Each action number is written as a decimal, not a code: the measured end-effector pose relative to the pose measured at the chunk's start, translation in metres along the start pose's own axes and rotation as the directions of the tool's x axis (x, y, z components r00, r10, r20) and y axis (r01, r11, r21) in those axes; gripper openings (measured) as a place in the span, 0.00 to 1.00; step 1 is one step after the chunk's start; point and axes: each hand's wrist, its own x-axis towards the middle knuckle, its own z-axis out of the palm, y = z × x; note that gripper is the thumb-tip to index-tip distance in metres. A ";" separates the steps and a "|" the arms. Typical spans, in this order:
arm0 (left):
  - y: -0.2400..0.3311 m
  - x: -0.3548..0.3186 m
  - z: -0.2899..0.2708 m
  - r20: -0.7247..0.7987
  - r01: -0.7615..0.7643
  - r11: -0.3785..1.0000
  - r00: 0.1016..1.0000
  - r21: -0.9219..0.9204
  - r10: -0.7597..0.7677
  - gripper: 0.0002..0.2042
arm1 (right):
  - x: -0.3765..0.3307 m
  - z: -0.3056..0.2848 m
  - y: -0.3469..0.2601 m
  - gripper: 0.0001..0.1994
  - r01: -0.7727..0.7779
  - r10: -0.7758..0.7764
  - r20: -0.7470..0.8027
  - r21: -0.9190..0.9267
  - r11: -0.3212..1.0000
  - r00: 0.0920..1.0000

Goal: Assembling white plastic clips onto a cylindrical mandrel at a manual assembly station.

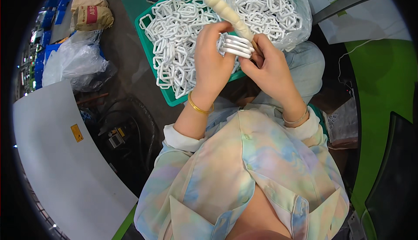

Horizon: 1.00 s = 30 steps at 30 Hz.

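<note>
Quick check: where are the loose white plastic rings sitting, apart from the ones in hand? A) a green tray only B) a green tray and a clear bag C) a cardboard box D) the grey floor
B: white rings fill the green tray, and more sit in the clear bag beside it.

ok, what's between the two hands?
In the head view, a stack of white plastic rings threaded on a pale stick, held between the left hand and right hand.

Pastel tie-dye button shirt with rolled white cuffs, 1 gold bangle on each wrist.
</note>
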 end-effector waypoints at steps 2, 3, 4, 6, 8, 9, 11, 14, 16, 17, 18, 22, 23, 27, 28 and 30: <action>-0.003 0.002 -0.002 0.138 -0.262 0.892 0.964 0.368 0.227 0.10 | -0.001 -0.001 -0.003 0.13 -0.013 0.013 0.022 -0.025 1.000 1.000; -0.003 0.004 -0.001 0.137 -0.262 0.891 0.964 0.370 0.227 0.10 | -0.002 -0.001 -0.005 0.11 0.011 -0.011 0.005 0.014 1.000 1.000; -0.003 0.006 0.000 0.080 -0.112 0.965 0.992 0.239 0.095 0.09 | -0.002 -0.002 -0.006 0.10 0.034 -0.033 -0.014 0.053 0.998 0.999; -0.005 0.010 0.000 0.040 0.041 0.995 0.998 0.096 -0.045 0.07 | -0.001 0.000 0.001 0.09 0.077 -0.075 -0.038 0.059 0.995 0.996; -0.013 0.012 -0.003 0.111 0.333 0.845 0.942 -0.418 -0.316 0.07 | -0.006 0.000 0.009 0.09 0.123 -0.119 -0.061 0.064 0.990 0.991; -0.017 0.014 -0.005 0.110 0.333 0.845 0.942 -0.419 -0.316 0.07 | -0.009 -0.002 0.015 0.09 0.147 -0.148 -0.010 -0.044 0.988 0.989; -0.029 0.017 -0.011 0.372 0.489 0.320 0.854 -0.812 -0.362 0.08 | -0.017 -0.006 0.023 0.10 0.176 -0.171 0.044 -0.152 0.973 0.984; -0.045 0.018 -0.011 0.532 0.517 -0.152 0.755 -0.842 -0.382 0.10 | -0.025 -0.007 0.025 0.08 0.119 -0.098 0.091 -0.257 0.959 0.991; -0.037 0.016 -0.004 0.597 0.507 -0.328 0.743 -0.797 -0.301 0.11 | -0.025 -0.007 0.025 0.08 0.151 -0.154 0.010 -0.294 0.944 0.988; -0.030 0.013 -0.001 0.591 0.547 -0.224 0.725 -0.806 -0.354 0.12 | -0.022 -0.007 0.025 0.08 0.146 -0.151 0.007 -0.297 0.944 0.988; -0.025 0.011 0.002 0.573 0.582 -0.115 0.711 -0.805 -0.407 0.13 | -0.016 -0.006 0.024 0.09 0.120 -0.147 -0.085 -0.259 0.958 0.986; -0.025 -0.003 0.012 0.559 0.550 -0.136 0.750 -0.824 -0.354 0.13 | -0.007 -0.006 0.001 0.09 0.048 -0.046 -0.117 0.012 0.999 0.992; -0.024 -0.005 0.012 0.559 0.550 -0.137 0.749 -0.824 -0.356 0.13 | -0.007 -0.003 -0.003 0.09 0.064 -0.060 -0.047 0.107 0.992 0.997; -0.017 -0.008 0.019 0.557 0.580 -0.051 0.750 -0.813 -0.356 0.13 | 0.000 0.006 0.020 0.14 0.129 -0.137 0.025 0.201 0.971 0.990; -0.021 -0.011 0.018 0.526 0.537 -0.056 0.791 -0.842 -0.314 0.13 | 0.000 0.006 0.019 0.14 0.129 -0.137 0.027 0.203 0.971 0.990; -0.026 -0.009 0.016 0.526 0.526 -0.063 0.820 -0.848 -0.226 0.14 | 0.002 0.005 0.012 0.15 0.042 0.027 -0.197 0.338 0.940 0.980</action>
